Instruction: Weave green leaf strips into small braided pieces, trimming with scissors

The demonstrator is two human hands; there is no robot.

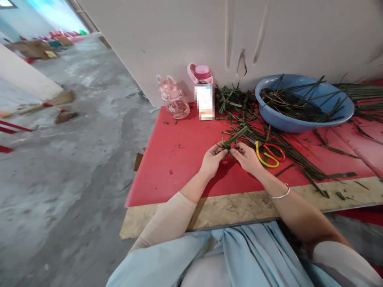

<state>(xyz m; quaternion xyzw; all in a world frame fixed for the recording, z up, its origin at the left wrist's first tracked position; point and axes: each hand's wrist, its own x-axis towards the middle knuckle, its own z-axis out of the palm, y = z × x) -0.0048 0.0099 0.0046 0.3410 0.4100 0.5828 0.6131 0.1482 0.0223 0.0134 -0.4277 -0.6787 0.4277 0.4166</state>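
Between my two hands is a small bundle of green leaf strips (236,137), with loose ends sticking out above my fingers. My left hand (213,159) pinches it from the left, thumb on top. From the right, my right hand (245,156) grips the same bundle with thumb and fingers. How the strips cross inside my fingers is too small to make out. Just beside my right hand lie scissors (271,155) with one yellow and one red handle loop. Their blades point toward a spread of cut leaf strips (287,149) on the red table cover (176,159).
A blue basin (302,125) holding leaf strips stands at the back right. Behind my hands are a pile of leaf pieces (231,97), a pink bottle (175,101) and a second bottle with a pink lid (202,71). A board edge (215,211) runs along the front.
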